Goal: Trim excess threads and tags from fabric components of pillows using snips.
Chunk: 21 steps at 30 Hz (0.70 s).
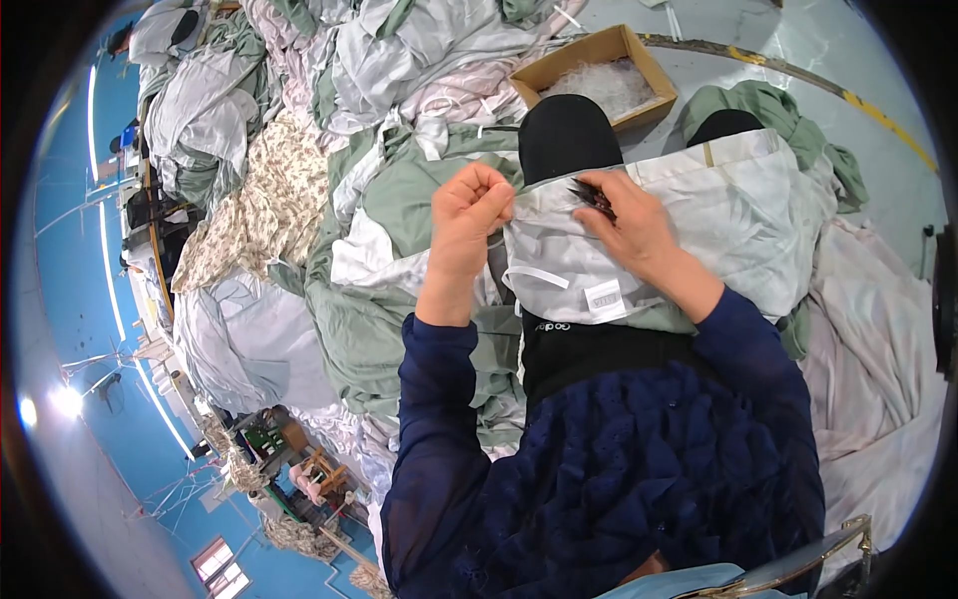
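Across my lap lies a white cloth piece (pixel 738 195), with a stitched edge along its far side. A white label (pixel 604 296) and a narrow white tape (pixel 539 276) show near its left end. My right hand (pixel 636 222) rests over the cloth, closed around small dark thread snips (pixel 593 198), whose points face up and left. Just left of the cloth's far corner, my left hand (pixel 467 210) is closed in a pinch. Whatever its fingertips hold, if anything, is too small to make out.
Heaped green and white fabric (pixel 399 299) lies to my left, beside a floral cloth (pixel 259 190). An open cardboard box (pixel 649 80) with pale wispy scraps stands beyond my knees. Pale pink fabric (pixel 868 329) hangs at the right.
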### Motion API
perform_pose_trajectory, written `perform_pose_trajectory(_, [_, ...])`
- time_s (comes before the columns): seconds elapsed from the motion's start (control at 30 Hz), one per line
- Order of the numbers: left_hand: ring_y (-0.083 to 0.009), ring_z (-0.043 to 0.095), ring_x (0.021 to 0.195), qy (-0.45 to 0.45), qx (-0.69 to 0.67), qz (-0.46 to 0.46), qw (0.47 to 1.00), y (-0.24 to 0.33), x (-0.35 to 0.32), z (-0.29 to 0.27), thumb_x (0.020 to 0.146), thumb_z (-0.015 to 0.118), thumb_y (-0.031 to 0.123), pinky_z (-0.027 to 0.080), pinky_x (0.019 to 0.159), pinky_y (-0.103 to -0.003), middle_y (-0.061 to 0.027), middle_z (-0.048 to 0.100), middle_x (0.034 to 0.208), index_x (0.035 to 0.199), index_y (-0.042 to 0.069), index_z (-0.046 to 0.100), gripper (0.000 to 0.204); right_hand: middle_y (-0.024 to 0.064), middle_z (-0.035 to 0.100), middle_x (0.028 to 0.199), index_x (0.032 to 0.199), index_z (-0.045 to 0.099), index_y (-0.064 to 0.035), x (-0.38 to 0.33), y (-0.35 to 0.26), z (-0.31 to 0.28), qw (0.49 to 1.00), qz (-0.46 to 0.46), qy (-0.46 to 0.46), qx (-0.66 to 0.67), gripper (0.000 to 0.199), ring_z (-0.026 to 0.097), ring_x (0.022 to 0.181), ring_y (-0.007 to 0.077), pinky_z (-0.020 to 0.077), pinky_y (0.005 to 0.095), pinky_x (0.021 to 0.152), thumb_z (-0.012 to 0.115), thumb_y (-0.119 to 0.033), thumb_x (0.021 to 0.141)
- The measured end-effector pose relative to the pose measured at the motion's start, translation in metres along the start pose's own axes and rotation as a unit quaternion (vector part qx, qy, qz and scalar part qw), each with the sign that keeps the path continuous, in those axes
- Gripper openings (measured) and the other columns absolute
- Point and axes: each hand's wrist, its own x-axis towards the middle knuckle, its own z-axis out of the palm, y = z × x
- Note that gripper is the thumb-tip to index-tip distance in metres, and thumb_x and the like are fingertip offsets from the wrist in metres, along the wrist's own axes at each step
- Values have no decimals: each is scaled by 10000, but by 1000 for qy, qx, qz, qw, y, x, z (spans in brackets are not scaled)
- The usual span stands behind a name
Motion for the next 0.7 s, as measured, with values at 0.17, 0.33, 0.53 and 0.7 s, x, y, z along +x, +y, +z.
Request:
perform_pose_trajectory(0.17, [-144,563,558,62,442,136,885,-8,-9,-16,862,662,59,413,510,-289,-61,585,647,858,35,598,68,109,615,944,1145,603,-57,0,6,3,1000,11,-14,11,356,629,770,260,514,330,685,739,-121,823])
perform_pose_trajectory(0.33, [-272,601,596,66,534,208,817,-11,-14,-11,838,668,66,455,558,-366,-130,599,681,858,33,612,69,105,612,940,1139,605,-62,1,3,4,999,20,-22,16,343,620,754,246,511,318,679,738,-112,827])
perform_pose_trajectory(0.53, [-253,575,567,-24,552,93,828,10,-25,-15,823,680,57,433,543,-356,-136,607,656,826,11,640,62,107,609,938,1131,605,-61,3,-4,2,999,20,-32,-10,334,622,761,246,511,325,670,736,-109,827])
perform_pose_trajectory(0.7, [-242,572,527,27,489,49,870,8,-33,-28,820,680,113,424,516,-352,-110,620,636,816,23,661,92,87,613,918,1116,611,-65,4,-25,8,992,-81,-75,-56,317,637,744,248,512,326,630,721,-91,819])
